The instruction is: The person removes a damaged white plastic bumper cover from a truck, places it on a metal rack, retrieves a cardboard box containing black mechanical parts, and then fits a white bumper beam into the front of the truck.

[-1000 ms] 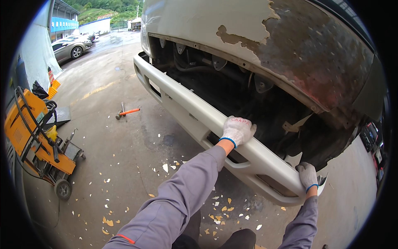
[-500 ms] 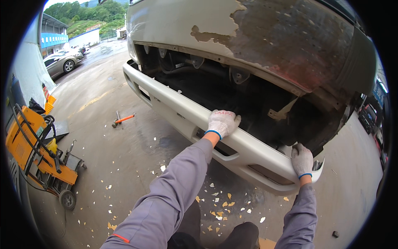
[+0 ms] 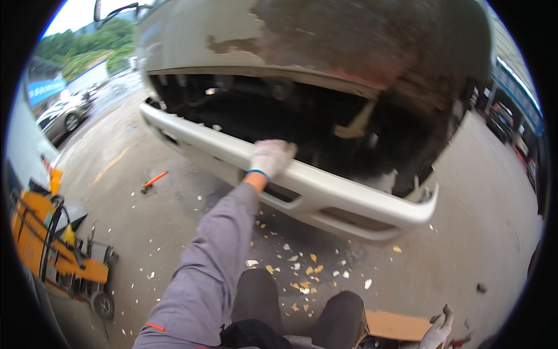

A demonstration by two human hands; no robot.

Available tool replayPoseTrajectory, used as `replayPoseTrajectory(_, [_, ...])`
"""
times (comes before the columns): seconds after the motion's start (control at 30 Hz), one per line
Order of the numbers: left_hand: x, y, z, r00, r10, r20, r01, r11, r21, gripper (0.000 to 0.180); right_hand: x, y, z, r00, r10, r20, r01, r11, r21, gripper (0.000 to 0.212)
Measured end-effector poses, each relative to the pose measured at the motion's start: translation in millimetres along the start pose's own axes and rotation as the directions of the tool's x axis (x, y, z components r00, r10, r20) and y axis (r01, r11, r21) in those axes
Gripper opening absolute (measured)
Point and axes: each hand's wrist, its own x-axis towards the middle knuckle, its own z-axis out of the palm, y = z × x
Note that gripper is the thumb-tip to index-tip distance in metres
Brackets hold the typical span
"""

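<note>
My left hand [image 3: 272, 158], in a white knit glove with a blue cuff, is closed over the top edge of a cream vehicle bumper [image 3: 343, 192]. The bumper hangs across the front of a vehicle body [image 3: 192, 43], below a dark open cavity [image 3: 244, 107]. A bent metal strip [image 3: 356, 123] shows inside that cavity. Low at the right, away from the bumper, my gloved right hand [image 3: 439, 330] holds nothing visible, its fingers apart. It is nearest to a brown cardboard piece [image 3: 398, 324]. Some blur softens the bumper and vehicle.
A hammer [image 3: 154, 179] with an orange handle lies on the floor at left. Beyond it stands an orange wheeled machine [image 3: 35, 232] with black cables. Paint flakes [image 3: 307, 285] are scattered near my knees. A parked car [image 3: 58, 119] is far left.
My right hand has let go of the bumper's right end and moved down to the lower right. My left hand keeps its hold. The view has shifted, showing more of the right side.
</note>
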Motion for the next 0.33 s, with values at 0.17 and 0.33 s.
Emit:
replayPoseTrajectory(0.17, [36,-113,69,0.931,0.32,-0.178,-0.286,0.939,0.193,0.033,-37,74,-54,0.973,0.207,-0.106,-0.215,0.974,-0.069,0.03])
replayPoseTrajectory(0.33, [125,-104,108,0.87,0.446,-0.211,-0.493,0.754,-0.435,0.043,-67,151,-118,0.845,0.493,-0.208,-0.512,0.858,-0.049,0.032])
